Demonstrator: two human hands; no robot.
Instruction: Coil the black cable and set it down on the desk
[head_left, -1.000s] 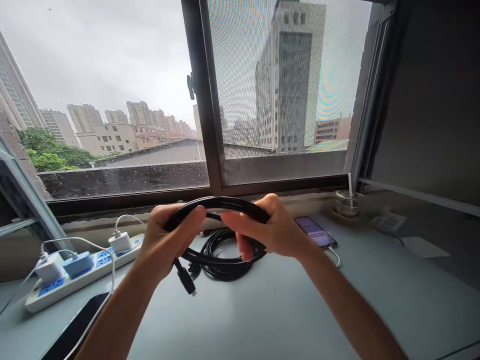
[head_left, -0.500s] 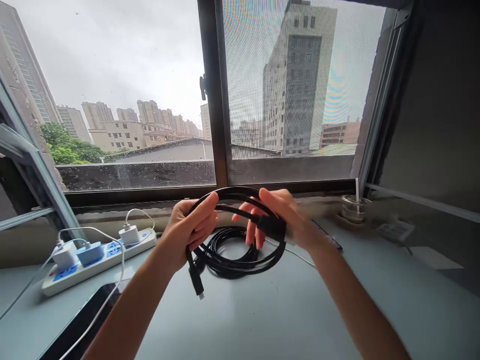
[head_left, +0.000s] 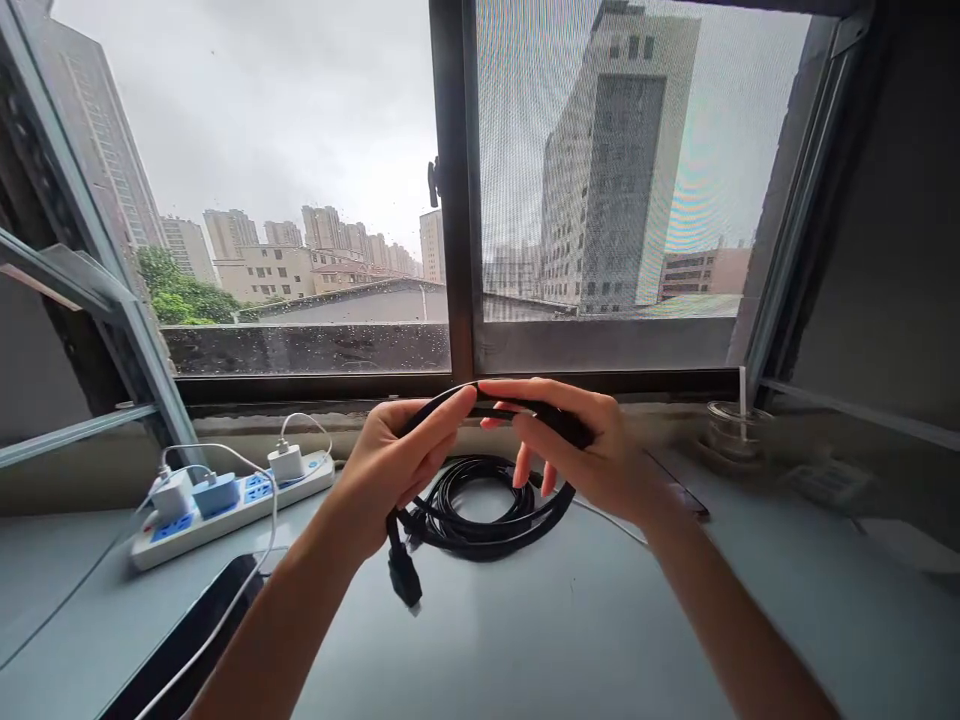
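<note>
A looped black cable [head_left: 559, 508] is held up between my two hands, above the table. My left hand [head_left: 401, 455] is closed round the left side of its loops, thumb along the top. Below that hand dangles a black plug [head_left: 405, 580] with a pale metal tip. My right hand [head_left: 577, 435] wraps the upper right of the loops, thumb and forefinger pinching them and the other fingers curled loosely inside. Its grip partly hides a thick dark section of the cable. Behind the held loops, a second coiled black cable [head_left: 450, 485] lies on the table, partly covered.
On the left, a white power strip [head_left: 225, 515] carries several chargers with white cords, beside a dark flat device [head_left: 187, 635]. Back right stand a clear cup [head_left: 739, 430] with a straw and a dark phone-like slab [head_left: 686, 495]. The window [head_left: 461, 250] rises behind the table [head_left: 480, 650].
My right hand's thumb and forefinger have closed over the upper right of the loops, covering the thick part that showed before. The hanging plug has turned. The whole view has shifted slightly.
</note>
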